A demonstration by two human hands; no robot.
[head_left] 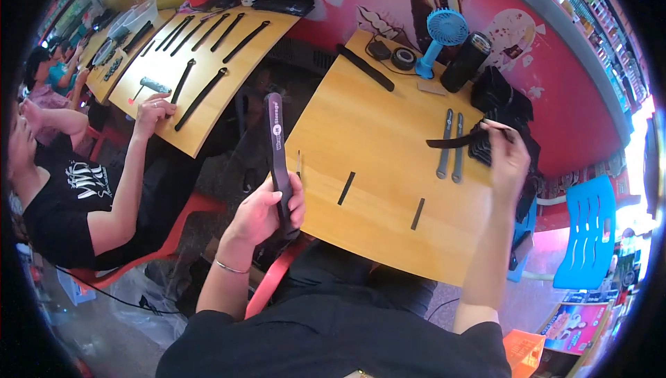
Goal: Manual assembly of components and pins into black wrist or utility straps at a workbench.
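Observation:
My left hand (267, 210), raised off the table's left edge, is closed around a dark strap (277, 131) with pale printing that stands up from the fist. Whether more than one strap is in that fist, I cannot tell. At the right side of the table, my right hand (508, 159) pinches a plain black strap (447, 143), which reaches left across two grey straps (458, 159) lying side by side. Beside the right fingers is a pile of black straps (480, 147). Two short black strips (346, 188) (417, 214) lie apart on the wooden table (368, 236).
Along the table's far side stand a blue fan (446, 29), a black bottle (466, 62), a tape roll (404, 59) and a long black strap (365, 68). A co-worker's hand (152, 113) works at the left table (201, 128), among several black straps. A blue chair (587, 232) stands right.

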